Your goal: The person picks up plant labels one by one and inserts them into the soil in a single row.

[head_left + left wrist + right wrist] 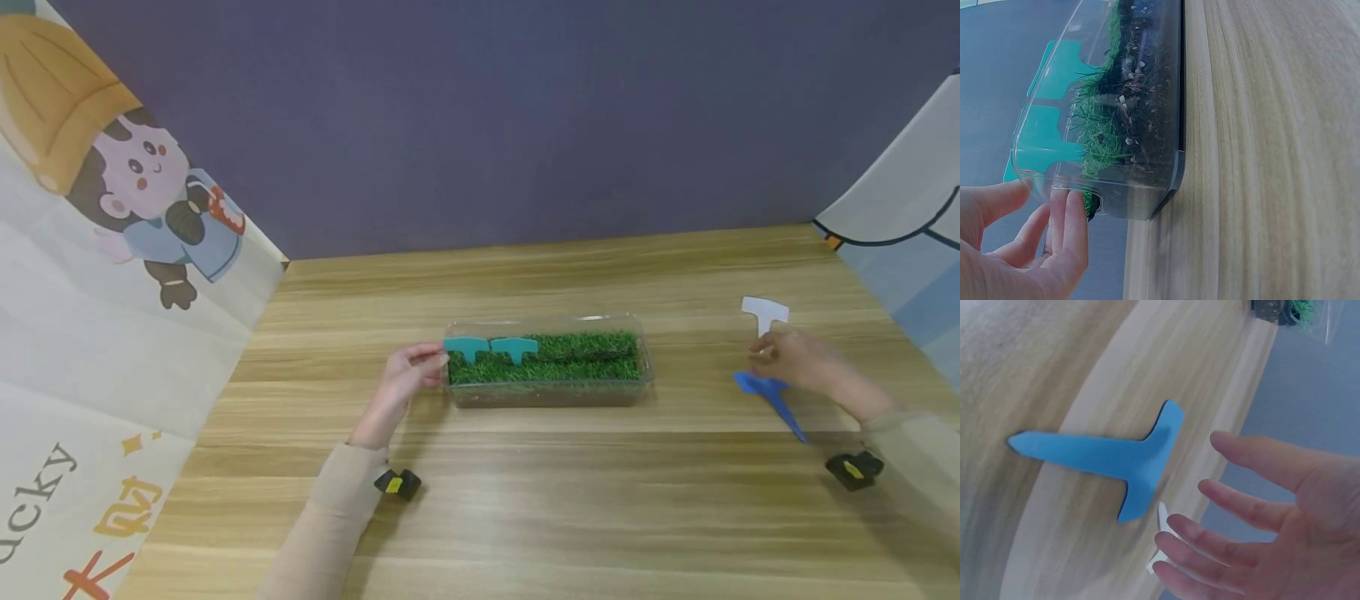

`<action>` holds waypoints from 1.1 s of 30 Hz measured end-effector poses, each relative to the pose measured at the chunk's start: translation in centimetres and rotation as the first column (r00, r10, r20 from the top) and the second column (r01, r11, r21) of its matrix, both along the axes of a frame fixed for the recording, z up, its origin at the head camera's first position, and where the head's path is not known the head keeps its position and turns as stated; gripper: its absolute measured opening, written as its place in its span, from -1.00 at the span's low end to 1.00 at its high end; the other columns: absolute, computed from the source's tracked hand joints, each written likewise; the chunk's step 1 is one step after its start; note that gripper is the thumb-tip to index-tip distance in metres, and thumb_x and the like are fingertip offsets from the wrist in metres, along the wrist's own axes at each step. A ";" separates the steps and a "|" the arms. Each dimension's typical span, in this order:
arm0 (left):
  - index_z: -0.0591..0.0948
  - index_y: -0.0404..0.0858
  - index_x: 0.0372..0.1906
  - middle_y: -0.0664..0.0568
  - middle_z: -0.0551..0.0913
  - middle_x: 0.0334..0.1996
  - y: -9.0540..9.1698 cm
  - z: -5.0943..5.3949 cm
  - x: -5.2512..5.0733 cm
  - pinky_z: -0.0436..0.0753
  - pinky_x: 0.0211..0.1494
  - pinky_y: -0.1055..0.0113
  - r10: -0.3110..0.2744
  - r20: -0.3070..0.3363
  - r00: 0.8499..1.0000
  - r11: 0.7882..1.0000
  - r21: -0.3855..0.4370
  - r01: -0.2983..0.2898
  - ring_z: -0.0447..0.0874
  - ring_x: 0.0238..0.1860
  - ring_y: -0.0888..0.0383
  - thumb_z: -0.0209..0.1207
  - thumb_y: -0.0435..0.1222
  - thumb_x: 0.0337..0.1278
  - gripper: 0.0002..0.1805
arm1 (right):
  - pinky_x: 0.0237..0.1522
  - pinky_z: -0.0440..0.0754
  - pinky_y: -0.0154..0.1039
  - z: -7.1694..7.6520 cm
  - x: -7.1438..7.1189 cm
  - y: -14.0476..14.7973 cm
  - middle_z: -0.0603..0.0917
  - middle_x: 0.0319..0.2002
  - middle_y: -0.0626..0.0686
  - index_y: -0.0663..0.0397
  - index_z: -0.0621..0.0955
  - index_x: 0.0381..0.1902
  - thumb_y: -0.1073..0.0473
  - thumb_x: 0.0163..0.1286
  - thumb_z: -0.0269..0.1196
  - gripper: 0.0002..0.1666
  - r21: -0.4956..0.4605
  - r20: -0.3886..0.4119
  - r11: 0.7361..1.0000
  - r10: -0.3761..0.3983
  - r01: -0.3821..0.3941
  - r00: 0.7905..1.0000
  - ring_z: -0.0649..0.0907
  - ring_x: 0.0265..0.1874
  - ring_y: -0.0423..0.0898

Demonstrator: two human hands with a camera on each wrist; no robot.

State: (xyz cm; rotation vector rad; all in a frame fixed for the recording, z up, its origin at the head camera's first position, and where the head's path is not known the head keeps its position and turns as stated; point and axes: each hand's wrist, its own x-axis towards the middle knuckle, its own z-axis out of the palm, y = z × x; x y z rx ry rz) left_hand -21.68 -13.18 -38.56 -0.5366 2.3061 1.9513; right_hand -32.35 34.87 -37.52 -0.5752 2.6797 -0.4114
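Observation:
A clear plastic box [551, 393] holds dark soil and green grass [588, 343]. Two teal T-shaped plant labels [467, 345] stand upright side by side at its left end. My left hand [405, 375] touches that end, its thumb at the rim corner and its extended fingers by the end wall [1116, 203]. To the right, my right hand [795, 360] hovers with spread fingers, holding nothing, above a blue T-shaped plant label [1129, 459] lying on the table. A white T-shaped plant label [765, 312] lies just beyond that hand, its stem partly hidden by the fingers.
The wood-grain table [540, 508] ends at a dark blue-purple panel [517, 125] behind the box. Printed cloth with a cartoon figure [150, 183] hangs on the left, and another printed cloth [907, 217] is on the right.

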 end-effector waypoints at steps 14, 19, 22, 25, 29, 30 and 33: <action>0.45 -0.40 0.01 -0.21 0.55 -0.18 -0.1 0.0 0.2 0.53 -0.03 0.07 -0.006 -0.010 1.000 1.000 0.007 0.007 0.52 -0.41 0.18 0.12 -0.39 0.04 -0.63 | -0.22 0.44 0.24 -1.5 0.2 0.3 0.43 -0.15 0.56 0.62 0.40 -0.16 0.08 0.03 0.29 -0.34 0.023 -0.050 0.998 0.055 -0.054 0.997 0.40 -0.16 0.47; 0.45 -0.40 0.01 -0.21 0.56 -0.18 -0.1 0.0 0.2 0.53 -0.03 0.08 -0.003 -0.007 1.000 1.000 0.005 0.003 0.52 -0.42 0.19 0.12 -0.39 0.04 -0.63 | -0.23 0.45 0.22 -1.7 0.2 0.1 0.43 -0.14 0.54 0.63 0.40 -0.14 0.07 0.00 0.31 -0.30 0.038 -0.057 0.998 0.044 -0.042 0.997 0.40 -0.17 0.45; 0.45 -0.40 0.00 -0.20 0.56 -0.18 -0.1 0.0 0.1 0.53 -0.04 0.09 0.000 -0.007 1.000 1.000 0.005 0.000 0.52 -0.42 0.20 0.12 -0.40 0.04 -0.63 | -0.22 0.44 0.22 -1.8 0.1 0.0 0.42 -0.14 0.56 0.62 0.40 -0.15 0.08 -0.01 0.32 -0.31 0.047 -0.068 0.998 0.034 -0.031 0.997 0.40 -0.17 0.46; 0.45 -0.40 0.00 -0.20 0.56 -0.17 -0.1 0.0 0.1 0.54 -0.04 0.09 0.002 -0.007 1.000 1.000 0.008 -0.002 0.52 -0.42 0.20 0.12 -0.40 0.04 -0.63 | -0.20 0.43 0.23 -1.8 0.1 -0.1 0.42 -0.14 0.57 0.62 0.41 -0.15 0.08 -0.02 0.33 -0.31 0.050 -0.072 0.999 0.025 -0.022 0.997 0.39 -0.16 0.46; 0.46 -0.40 0.00 -0.20 0.56 -0.17 -0.1 0.0 0.1 0.53 -0.04 0.08 0.001 -0.004 1.000 1.000 0.008 -0.001 0.52 -0.42 0.20 0.12 -0.40 0.04 -0.64 | -0.18 0.42 0.23 -1.9 0.2 -0.2 0.44 -0.16 0.55 0.61 0.43 -0.17 0.13 -0.02 0.32 -0.37 0.042 -0.077 0.999 0.029 -0.025 0.997 0.39 -0.16 0.46; 0.46 -0.40 0.00 -0.20 0.56 -0.17 -0.1 0.0 0.1 0.54 -0.04 0.09 0.003 -0.003 1.000 1.000 0.008 -0.003 0.52 -0.41 0.20 0.12 -0.40 0.03 -0.64 | -0.18 0.42 0.23 -1.9 0.1 -0.2 0.45 -0.17 0.54 0.60 0.43 -0.18 0.14 -0.02 0.32 -0.38 0.038 -0.080 0.999 0.031 -0.028 0.996 0.39 -0.16 0.45; 0.45 -0.40 0.00 -0.21 0.56 -0.16 -0.1 0.0 0.0 0.55 -0.06 0.13 0.005 -0.001 1.000 1.000 0.007 -0.005 0.52 -0.40 0.20 0.12 -0.40 0.04 -0.64 | -0.19 0.43 0.22 -1.9 0.0 -0.2 0.47 -0.21 0.54 0.59 0.45 -0.22 0.15 -0.04 0.34 -0.41 0.027 -0.091 0.999 0.045 -0.042 0.995 0.40 -0.17 0.45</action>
